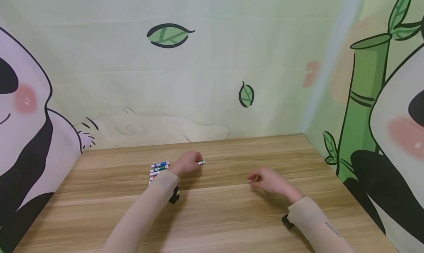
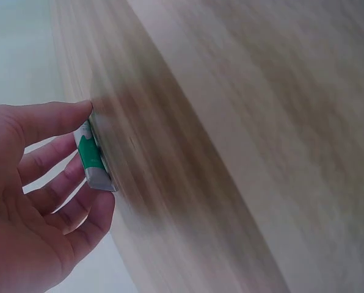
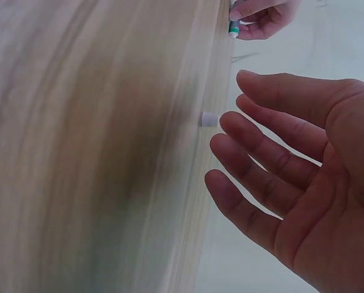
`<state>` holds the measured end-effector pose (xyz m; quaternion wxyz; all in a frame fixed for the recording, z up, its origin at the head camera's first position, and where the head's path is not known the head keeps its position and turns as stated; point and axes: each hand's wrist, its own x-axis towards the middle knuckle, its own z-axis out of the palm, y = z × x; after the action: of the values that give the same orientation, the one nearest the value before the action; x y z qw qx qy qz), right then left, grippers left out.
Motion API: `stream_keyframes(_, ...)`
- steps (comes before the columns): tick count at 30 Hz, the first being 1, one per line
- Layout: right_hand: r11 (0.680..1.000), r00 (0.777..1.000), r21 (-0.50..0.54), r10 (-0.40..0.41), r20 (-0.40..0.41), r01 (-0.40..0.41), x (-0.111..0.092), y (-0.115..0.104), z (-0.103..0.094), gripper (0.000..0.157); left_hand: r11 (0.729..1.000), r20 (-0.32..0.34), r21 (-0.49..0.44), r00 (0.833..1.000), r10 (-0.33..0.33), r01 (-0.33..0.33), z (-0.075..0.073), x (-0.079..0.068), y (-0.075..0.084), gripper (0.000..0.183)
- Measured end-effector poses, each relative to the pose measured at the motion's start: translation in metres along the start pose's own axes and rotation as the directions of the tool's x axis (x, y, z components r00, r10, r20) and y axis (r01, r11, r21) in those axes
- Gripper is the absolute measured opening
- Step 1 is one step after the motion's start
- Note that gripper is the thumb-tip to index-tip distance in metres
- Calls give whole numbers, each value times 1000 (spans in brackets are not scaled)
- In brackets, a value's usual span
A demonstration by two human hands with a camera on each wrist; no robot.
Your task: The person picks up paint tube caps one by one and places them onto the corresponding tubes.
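Note:
My left hand [image 1: 188, 162] holds a small paint tube [image 2: 91, 152], green and white with a flat grey crimped end. The thumb is at one end of it and the fingers curl around the other side, close to the tabletop. In the right wrist view the tube's narrow end [image 3: 233, 34] pokes out beside that hand. My right hand [image 3: 310, 159] is to the right with its fingers loosely bent and apart, holding nothing. A small white cap [image 3: 209, 119] stands on the table just off its fingertips.
Several paint tubes [image 1: 159, 168] lie in a row to the left, partly hidden behind my left forearm. The wooden table [image 1: 225, 216] ends at a pale cloth backdrop [image 1: 212, 61] printed with pandas, leaves and bamboo, which also runs along both sides.

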<state>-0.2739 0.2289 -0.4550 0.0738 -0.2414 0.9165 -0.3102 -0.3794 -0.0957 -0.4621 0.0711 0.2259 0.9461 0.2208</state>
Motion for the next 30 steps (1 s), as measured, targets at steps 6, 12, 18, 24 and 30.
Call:
stream_keyframes(6, 999, 1000, -37, 12, 4, -12, 2, 0, 1, 24, 1000, -3, -19, 1000, -20, 20, -3, -4, -2, 15)
stream_keyframes(12, 997, 1000, -72, -22, 19, 23, 4, 2, 4, 22, 999, 11, -33, 999, -30, 31, 0, -3, -10, 12)
stream_keyframes(18, 996, 999, -84, -34, 22, 35, 6, 1, 7, 21, 997, 16, -69, 999, -35, 36, 1, -5, -11, 10)
stream_keyframes(24, 995, 998, -87, -47, 37, 50, 7, 0, 8, 17, 992, 38, -118, 999, -31, 35, 0, -13, -9, 8)
stream_keyframes(30, 995, 998, -84, -48, 37, 51, 6, 0, 10, 15, 993, 34, -110, 998, -44, 48, 2, -16, -4, 10)
